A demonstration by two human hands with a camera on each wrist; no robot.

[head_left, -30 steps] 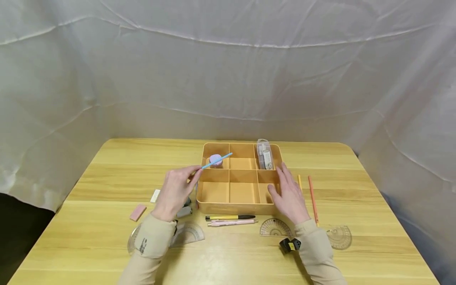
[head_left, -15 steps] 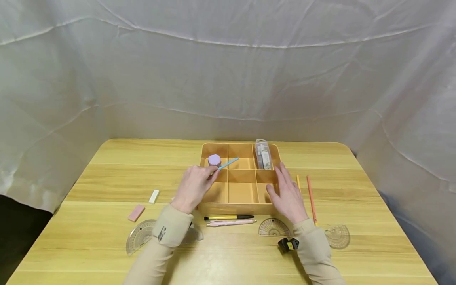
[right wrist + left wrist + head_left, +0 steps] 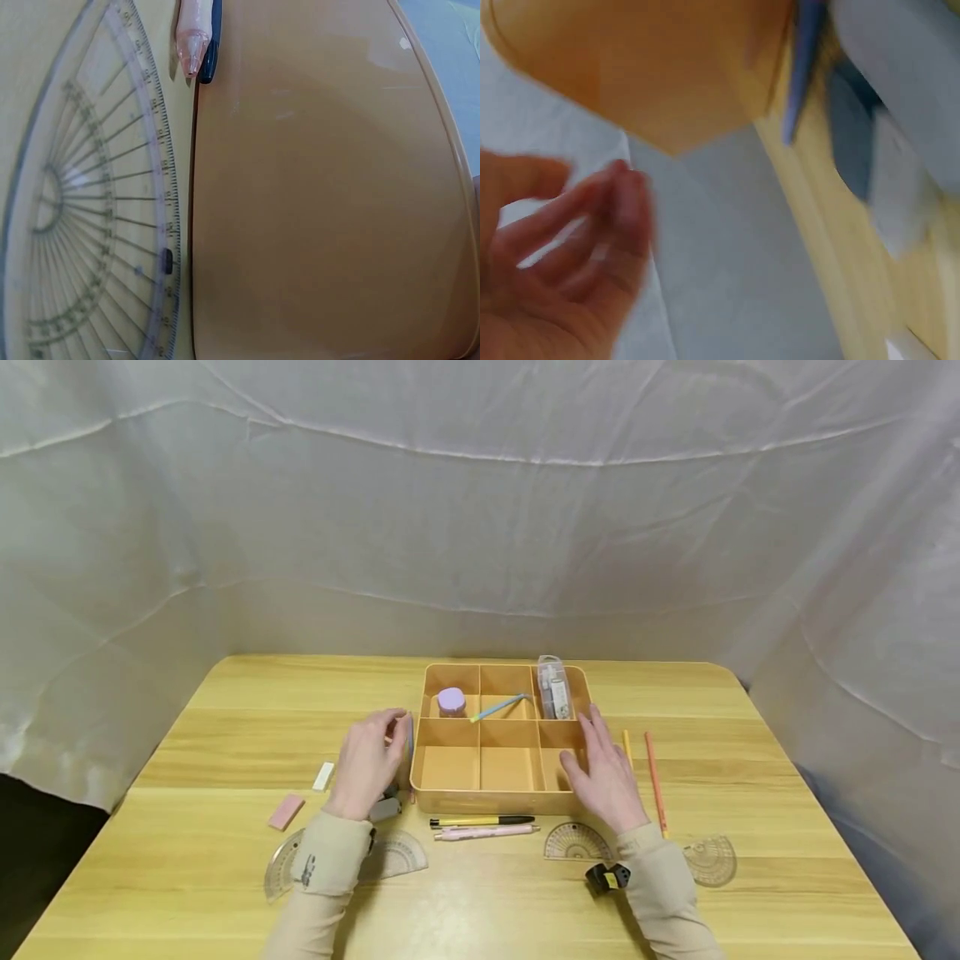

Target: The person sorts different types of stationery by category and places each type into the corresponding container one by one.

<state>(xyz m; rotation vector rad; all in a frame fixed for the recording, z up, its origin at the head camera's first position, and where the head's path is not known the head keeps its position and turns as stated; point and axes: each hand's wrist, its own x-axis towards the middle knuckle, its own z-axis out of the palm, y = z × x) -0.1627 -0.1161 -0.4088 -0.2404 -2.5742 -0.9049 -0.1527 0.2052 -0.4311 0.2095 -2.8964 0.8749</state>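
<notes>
A tan six-compartment organizer tray [image 3: 450,800] stands on the table. Across its back middle compartment a blue pencil [image 3: 498,707] lies slanted, one end over the front divider. My left hand [image 3: 365,764] is just off the tray's left side, fingers loosely bent and nothing between them, as the left wrist view also shows. Close by it, a slim bluish stick [image 3: 802,71] lies along that side. My right hand [image 3: 611,781] rests at the right rim with fingers spread. In the back row sit a lilac lidded piece [image 3: 452,702] and a clear plastic case [image 3: 554,689], which leans.
A yellow-black pen [image 3: 480,820] and a pink pen [image 3: 487,832] lie before the tray. Several clear protractors [image 3: 576,842] are spread around. To the left are a pink eraser [image 3: 287,812], a white eraser [image 3: 323,776] and grey items [image 3: 386,810]; a red pencil [image 3: 656,781] lies right.
My left hand carried the blue pencil right over the tray, let it go in the back middle compartment, and moved back left. My right hand has stayed at the rim.
</notes>
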